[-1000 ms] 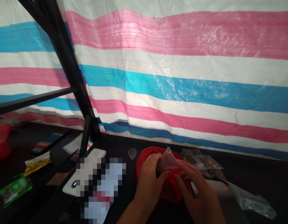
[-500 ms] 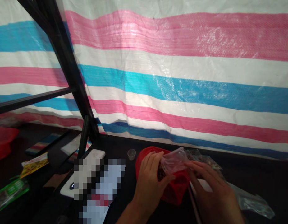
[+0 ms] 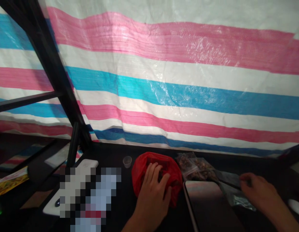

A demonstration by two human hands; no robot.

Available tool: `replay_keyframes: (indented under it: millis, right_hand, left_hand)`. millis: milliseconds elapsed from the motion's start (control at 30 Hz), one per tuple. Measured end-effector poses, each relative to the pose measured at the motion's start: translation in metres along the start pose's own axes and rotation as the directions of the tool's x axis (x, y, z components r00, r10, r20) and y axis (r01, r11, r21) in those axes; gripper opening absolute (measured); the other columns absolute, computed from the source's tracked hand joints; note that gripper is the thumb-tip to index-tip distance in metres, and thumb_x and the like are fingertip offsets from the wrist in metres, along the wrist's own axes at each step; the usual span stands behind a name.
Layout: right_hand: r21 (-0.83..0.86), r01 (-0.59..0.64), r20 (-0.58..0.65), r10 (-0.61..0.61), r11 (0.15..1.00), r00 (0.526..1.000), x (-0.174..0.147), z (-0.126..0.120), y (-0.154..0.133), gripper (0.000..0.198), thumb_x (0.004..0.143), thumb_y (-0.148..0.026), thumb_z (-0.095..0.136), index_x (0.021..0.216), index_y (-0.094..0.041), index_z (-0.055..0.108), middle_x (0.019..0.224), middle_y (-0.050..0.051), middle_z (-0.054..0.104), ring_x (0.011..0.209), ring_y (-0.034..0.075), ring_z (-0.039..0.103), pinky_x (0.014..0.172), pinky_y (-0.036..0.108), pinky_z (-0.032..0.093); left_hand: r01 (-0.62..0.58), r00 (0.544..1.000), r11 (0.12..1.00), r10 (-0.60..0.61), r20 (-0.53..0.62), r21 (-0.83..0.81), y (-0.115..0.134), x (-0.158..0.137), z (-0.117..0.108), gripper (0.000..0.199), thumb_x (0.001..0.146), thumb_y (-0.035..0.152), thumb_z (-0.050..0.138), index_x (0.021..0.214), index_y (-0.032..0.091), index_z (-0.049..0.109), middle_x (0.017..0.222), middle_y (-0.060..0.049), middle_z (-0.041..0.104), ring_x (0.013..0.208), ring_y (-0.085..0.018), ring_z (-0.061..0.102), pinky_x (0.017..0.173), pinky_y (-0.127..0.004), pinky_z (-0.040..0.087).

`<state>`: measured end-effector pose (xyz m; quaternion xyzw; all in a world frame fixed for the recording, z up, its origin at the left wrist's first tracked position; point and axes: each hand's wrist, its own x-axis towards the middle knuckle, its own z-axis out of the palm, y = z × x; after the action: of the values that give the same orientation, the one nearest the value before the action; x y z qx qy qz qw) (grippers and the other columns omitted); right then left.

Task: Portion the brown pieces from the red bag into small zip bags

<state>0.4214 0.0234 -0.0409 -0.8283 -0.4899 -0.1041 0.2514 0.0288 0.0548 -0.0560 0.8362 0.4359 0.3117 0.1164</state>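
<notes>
A red plastic bag (image 3: pixel 142 164) stands with its mouth open, and dark brown bits show inside it. Over its mouth rests my left hand (image 3: pixel 155 190), fingers extended and slightly spread, the tips reaching in at the opening; it is open. Further right, my right hand (image 3: pixel 258 190) has its fingers curled together at the edge of a clear plastic bag (image 3: pixel 229 178), pinching it. Small clear zip bags (image 3: pixel 200 167) with brown pieces in them lie between the red bag and my right hand. Another shiny clear bag (image 3: pixel 241 199) lies just below.
A dark-screened tablet or phone (image 3: pixel 207 199) lies between my hands. Left of the red bag are a small clear cup (image 3: pixel 127 161), a white device (image 3: pixel 88 163) and a blurred-out pale sheet (image 3: pixel 110 180). A black frame post (image 3: pixel 57 77) rises before the striped tarp (image 3: pixel 178 96).
My right hand has moved right, away from the red bag's mouth, where it held a clear plastic bag. My left hand stays at the red bag, its fingers now over the opening.
</notes>
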Motion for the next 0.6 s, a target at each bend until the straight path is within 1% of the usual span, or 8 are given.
replay_keyframes:
  millis: [33,133,167,233,333,433,500,600]
  right_hand:
    - [-0.017,0.032,0.002,-0.032,0.999,0.999,-0.001,0.002,-0.005,0.008,0.065,-0.033,0.056,0.062,-0.031,0.063,0.072,0.014,0.073,0.074,0.037,0.072,0.075,0.050,0.054]
    - [0.007,0.191,0.006,-0.191,0.982,0.982,-0.009,0.007,-0.037,0.028,0.072,-0.036,0.051,0.088,-0.025,0.071,0.106,0.016,0.076,0.110,0.038,0.068,0.097,0.053,0.049]
    - [0.047,0.237,0.013,-0.237,0.970,0.971,-0.012,0.010,-0.049,0.034,0.077,-0.038,0.050,0.096,-0.024,0.073,0.114,0.014,0.075,0.118,0.037,0.065,0.102,0.053,0.047]
    - [0.113,0.297,0.078,-0.306,0.948,0.949,-0.020,0.016,-0.070,0.040,0.083,-0.045,0.049,0.106,-0.026,0.075,0.118,0.009,0.076,0.127,0.036,0.060,0.106,0.055,0.044]
    - [0.121,0.343,0.114,-0.357,0.931,0.927,-0.027,0.023,-0.084,0.040,0.085,-0.050,0.050,0.105,-0.030,0.078,0.111,0.006,0.079,0.123,0.037,0.064,0.102,0.059,0.044]
    - [0.109,0.363,-0.037,-0.361,0.925,0.932,-0.025,0.016,-0.085,0.039,0.088,-0.050,0.047,0.094,-0.028,0.079,0.100,0.008,0.081,0.105,0.037,0.072,0.093,0.058,0.049]
    - [0.157,0.382,-0.172,-0.356,0.911,0.919,-0.023,0.004,-0.089,0.040,0.091,-0.053,0.049,0.092,-0.026,0.078,0.095,0.008,0.080,0.093,0.034,0.075,0.087,0.053,0.054]
    - [0.301,0.414,-0.336,-0.311,0.859,0.889,-0.031,-0.014,-0.109,0.034,0.093,-0.052,0.056,0.098,-0.024,0.075,0.097,0.007,0.078,0.088,0.029,0.075,0.085,0.044,0.057]
  left_hand:
    - [0.021,1.000,1.000,-0.021,-0.015,0.002,0.001,0.000,0.003,0.034,0.090,0.014,0.056,0.121,0.024,0.066,0.144,-0.012,0.056,0.145,-0.035,0.042,0.118,-0.063,0.039]
    - [0.052,0.997,0.998,-0.053,-0.049,-0.026,0.004,0.000,0.008,0.030,0.093,0.015,0.054,0.120,0.023,0.066,0.145,-0.012,0.054,0.147,-0.036,0.039,0.118,-0.065,0.039]
    - [0.045,0.997,0.998,-0.048,-0.059,-0.044,0.005,0.000,0.008,0.030,0.093,0.016,0.054,0.119,0.024,0.066,0.145,-0.012,0.054,0.147,-0.036,0.039,0.117,-0.065,0.039]
    - [0.022,0.995,0.996,-0.030,-0.095,-0.083,0.008,0.000,0.007,0.029,0.094,0.015,0.053,0.118,0.025,0.066,0.143,-0.011,0.055,0.144,-0.034,0.042,0.117,-0.064,0.040]
    - [-0.001,0.975,0.991,-0.028,-0.218,-0.134,0.010,0.000,0.002,0.027,0.095,0.011,0.050,0.112,0.024,0.067,0.131,-0.010,0.059,0.134,-0.030,0.051,0.116,-0.062,0.041]
    - [-0.024,0.950,0.976,-0.045,-0.308,-0.214,0.012,0.001,-0.005,0.023,0.098,0.013,0.048,0.104,0.023,0.067,0.119,-0.010,0.062,0.120,-0.027,0.058,0.107,-0.054,0.048]
    - [-0.027,0.951,0.954,-0.068,-0.302,-0.299,0.014,0.001,-0.008,0.021,0.099,0.016,0.047,0.101,0.022,0.068,0.113,-0.010,0.062,0.111,-0.024,0.060,0.100,-0.046,0.051]
    - [0.013,0.968,0.865,-0.137,-0.211,-0.501,0.019,0.000,-0.010,0.019,0.101,0.023,0.049,0.100,0.022,0.068,0.109,-0.008,0.063,0.105,-0.022,0.062,0.095,-0.039,0.051]
